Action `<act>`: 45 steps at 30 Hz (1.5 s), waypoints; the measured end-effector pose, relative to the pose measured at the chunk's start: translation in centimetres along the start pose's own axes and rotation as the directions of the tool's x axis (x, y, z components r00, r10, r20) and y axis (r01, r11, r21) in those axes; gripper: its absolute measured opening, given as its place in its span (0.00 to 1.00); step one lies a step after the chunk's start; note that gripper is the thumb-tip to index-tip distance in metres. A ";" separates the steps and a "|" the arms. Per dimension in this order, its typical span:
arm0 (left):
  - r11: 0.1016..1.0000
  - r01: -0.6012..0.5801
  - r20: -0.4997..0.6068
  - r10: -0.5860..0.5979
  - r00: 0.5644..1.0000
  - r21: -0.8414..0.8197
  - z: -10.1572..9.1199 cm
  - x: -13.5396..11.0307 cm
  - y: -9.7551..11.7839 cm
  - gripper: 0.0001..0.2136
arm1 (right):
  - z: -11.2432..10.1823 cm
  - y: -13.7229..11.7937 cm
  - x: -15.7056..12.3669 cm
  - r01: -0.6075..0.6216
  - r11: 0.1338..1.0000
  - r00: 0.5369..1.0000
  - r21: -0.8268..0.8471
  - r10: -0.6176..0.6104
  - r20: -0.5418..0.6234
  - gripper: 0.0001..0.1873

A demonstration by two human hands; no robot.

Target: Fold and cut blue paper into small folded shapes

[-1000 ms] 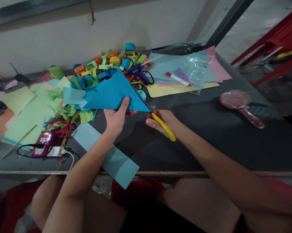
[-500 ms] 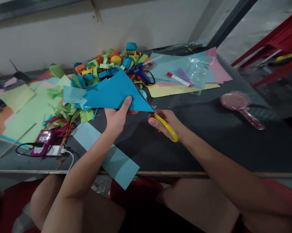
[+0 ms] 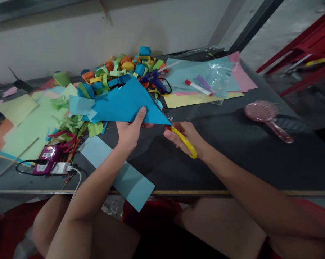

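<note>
Between thumb and fingers, my left hand (image 3: 131, 131) grips a folded sheet of bright blue paper (image 3: 121, 102), held above the dark table. My right hand (image 3: 184, 135) is closed around yellow-handled scissors (image 3: 185, 142). Their blades are mostly hidden behind the paper, at its pointed right corner. Beneath my left forearm lies a pale blue paper strip (image 3: 135, 185), its end sticking out past the table's front edge.
Behind the paper sit a heap of colourful folded paper pieces (image 3: 128, 66) and a blue glue gun (image 3: 155, 81). A marker (image 3: 197, 87) lies on stacked sheets. To the right is a pink hairbrush (image 3: 262, 109); at left, a purple device (image 3: 47, 158) with cables.
The view has shifted very slightly. Both hands, the blue paper and the scissors keep nearly the same position.
</note>
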State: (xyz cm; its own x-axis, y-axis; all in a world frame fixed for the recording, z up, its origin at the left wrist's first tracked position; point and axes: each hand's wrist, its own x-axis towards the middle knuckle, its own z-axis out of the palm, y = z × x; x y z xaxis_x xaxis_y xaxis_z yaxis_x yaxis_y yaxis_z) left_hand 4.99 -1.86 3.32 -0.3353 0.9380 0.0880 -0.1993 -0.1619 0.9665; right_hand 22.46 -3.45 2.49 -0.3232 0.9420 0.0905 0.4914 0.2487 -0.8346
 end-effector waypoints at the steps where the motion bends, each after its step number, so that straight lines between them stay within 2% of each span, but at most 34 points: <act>1: 1.000 -0.003 0.001 0.003 1.000 -0.001 0.0 0.0 0.0 0.26 | 0.0 0.0 0.0 0.000 1.000 1.000 -0.007 0.000 -0.007 0.35; 11: 0.999 -0.046 -0.006 0.046 0.999 0.003 -0.1 0.1 -0.2 0.25 | 0.0 -0.2 -0.1 -0.004 1.000 0.999 -0.018 0.004 -0.033 0.35; 22: 0.999 -0.029 -0.005 0.029 1.000 0.015 -0.2 0.1 -0.2 0.24 | -0.3 -0.7 0.0 -0.035 0.998 0.999 -0.046 0.034 -0.018 0.37; 28: 1.000 -0.027 -0.013 0.028 1.000 0.006 -0.1 0.0 -0.2 0.25 | -0.4 -0.8 0.1 -0.046 0.994 0.999 -0.095 0.044 -0.025 0.39; 33: 1.000 -0.001 0.015 0.001 1.000 0.012 -0.1 0.0 -0.1 0.24 | -0.3 -0.8 0.1 -0.007 0.988 0.999 -0.157 0.000 -0.045 0.39; 40: 0.999 -0.045 0.020 0.044 0.999 0.014 -0.2 0.3 -0.6 0.24 | -0.3 -0.9 0.2 -0.005 0.959 0.996 -0.283 -0.019 -0.083 0.40; 45: 0.998 -0.040 0.015 0.039 0.999 0.039 -0.2 0.4 -0.6 0.24 | -0.2 -0.7 0.3 -0.009 0.957 0.995 -0.291 -0.020 -0.095 0.40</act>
State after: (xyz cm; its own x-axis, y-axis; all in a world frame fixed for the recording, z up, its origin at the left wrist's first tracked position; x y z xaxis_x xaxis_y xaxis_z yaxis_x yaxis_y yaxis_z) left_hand 4.83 -1.45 2.73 -0.3286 0.9356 0.1294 -0.1497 -0.1869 0.9709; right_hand 22.16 -3.32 3.22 -0.2546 0.9540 0.1581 0.7085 0.2953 -0.6409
